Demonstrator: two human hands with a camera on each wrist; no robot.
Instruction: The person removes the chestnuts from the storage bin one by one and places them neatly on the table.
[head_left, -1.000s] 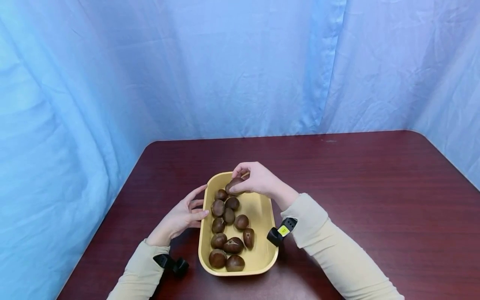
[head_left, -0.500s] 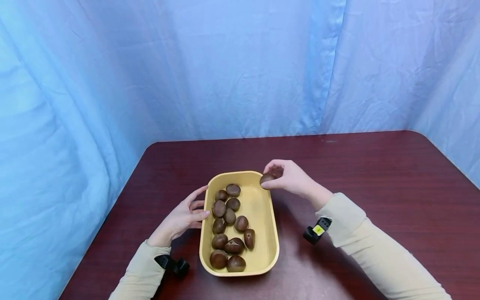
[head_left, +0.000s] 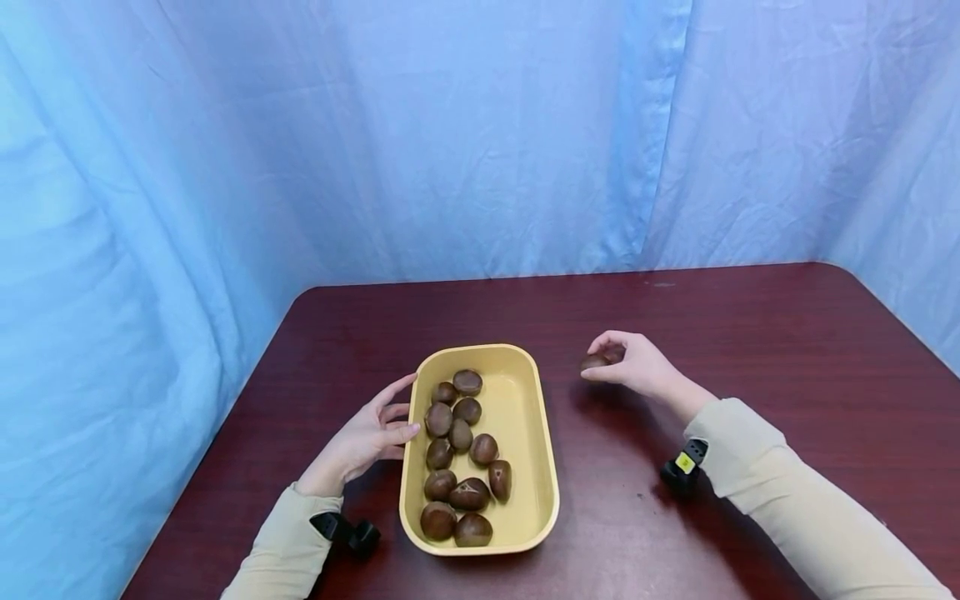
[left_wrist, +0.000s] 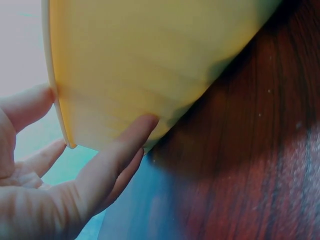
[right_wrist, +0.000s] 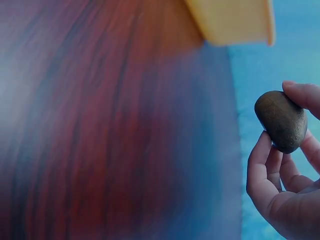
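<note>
Right hand [head_left: 637, 367]: fingertips pinch smooth dark-brown chestnut [head_left: 593, 362], right of yellow oblong plastic tray [head_left: 542, 467].
Left hand [head_left: 367, 433]: straight fingers touch tray's left wall.
Handling: light, hard, slick; pinch its flat sides.

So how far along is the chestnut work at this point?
Early on, by the look of it. Done: nothing lies on the table outside the tray yet. In hand: the right hand pinches one chestnut above the table, right of the tray, while the left hand rests against the tray's left wall. Left: about ten chestnuts in the tray.
</note>
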